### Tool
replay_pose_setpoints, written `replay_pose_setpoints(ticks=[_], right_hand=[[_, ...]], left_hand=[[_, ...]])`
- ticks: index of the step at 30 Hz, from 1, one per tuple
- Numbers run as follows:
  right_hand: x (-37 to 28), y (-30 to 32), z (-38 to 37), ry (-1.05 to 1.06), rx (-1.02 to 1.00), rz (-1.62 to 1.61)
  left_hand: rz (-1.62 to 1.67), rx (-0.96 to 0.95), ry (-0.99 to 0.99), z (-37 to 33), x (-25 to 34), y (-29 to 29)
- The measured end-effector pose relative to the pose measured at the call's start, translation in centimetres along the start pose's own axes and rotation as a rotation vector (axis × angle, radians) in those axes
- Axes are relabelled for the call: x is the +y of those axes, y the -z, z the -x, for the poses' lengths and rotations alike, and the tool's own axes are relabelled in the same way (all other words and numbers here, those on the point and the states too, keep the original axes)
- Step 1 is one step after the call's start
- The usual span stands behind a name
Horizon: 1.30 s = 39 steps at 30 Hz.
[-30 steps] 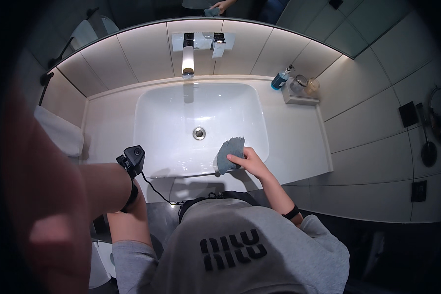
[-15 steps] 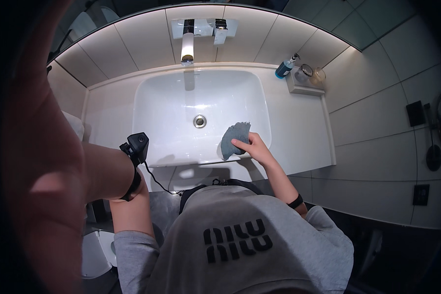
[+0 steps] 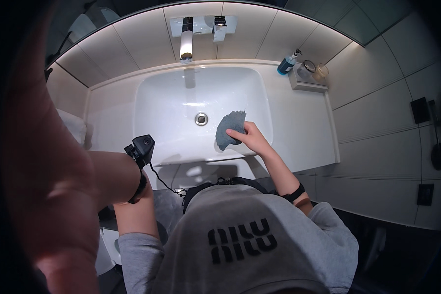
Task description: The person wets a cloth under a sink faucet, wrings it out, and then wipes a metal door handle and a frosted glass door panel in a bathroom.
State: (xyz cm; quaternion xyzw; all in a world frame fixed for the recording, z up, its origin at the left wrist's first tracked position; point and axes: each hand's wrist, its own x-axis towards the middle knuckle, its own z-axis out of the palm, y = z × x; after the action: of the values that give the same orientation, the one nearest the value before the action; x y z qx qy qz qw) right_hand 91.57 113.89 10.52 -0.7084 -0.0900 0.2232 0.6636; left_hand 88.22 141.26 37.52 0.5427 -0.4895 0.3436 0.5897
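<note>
A grey-blue cloth (image 3: 229,126) with a ragged edge, folded into a rough half-round, is pinched in my right hand (image 3: 251,138). The thumb lies over its near face, and the fingers are mostly behind it. Both are above the front right part of the white sink basin (image 3: 157,93). My left hand (image 3: 59,206) is raised very close to the camera and fills the left side, large and blurred. Its fingers run into the dark rim, so what they do is hidden. A small black camera (image 3: 143,147) is strapped to the left arm, with a cord hanging from it.
A wall-mounted faucet (image 3: 186,46) reaches over the back of the basin, its lever (image 3: 219,29) beside it. The round drain (image 3: 201,119) is uncovered. At the back right stand a blue pump bottle (image 3: 287,65) and a small tray (image 3: 308,85) with two glass jars.
My right hand has moved slightly left and away from me with the cloth, toward the middle of the basin. The left hand stays raised and has shifted a little to the right.
</note>
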Motion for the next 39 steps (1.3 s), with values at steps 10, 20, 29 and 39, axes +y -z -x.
replay_pose_setpoints(ticks=[10,20,29,39], right_hand=[[-1.5,-0.4,-1.1,0.008,-0.053,0.018],[-5.2,-0.7,0.0,0.087,-0.139,-0.093],[-5.3,-0.1,-0.5,0.026,-0.159,-0.154],[-4.0,0.4,-1.6,0.004,-0.108,-0.184]], left_hand=[[-0.079,0.061,0.078,0.9,0.6,-1.6],[-0.269,0.12,1.135,15.5,-5.7,-6.3],[0.185,0.255,1.467,21.9,-7.0,-10.1],[0.123,0.346,1.415,22.3,-7.5,-10.0]])
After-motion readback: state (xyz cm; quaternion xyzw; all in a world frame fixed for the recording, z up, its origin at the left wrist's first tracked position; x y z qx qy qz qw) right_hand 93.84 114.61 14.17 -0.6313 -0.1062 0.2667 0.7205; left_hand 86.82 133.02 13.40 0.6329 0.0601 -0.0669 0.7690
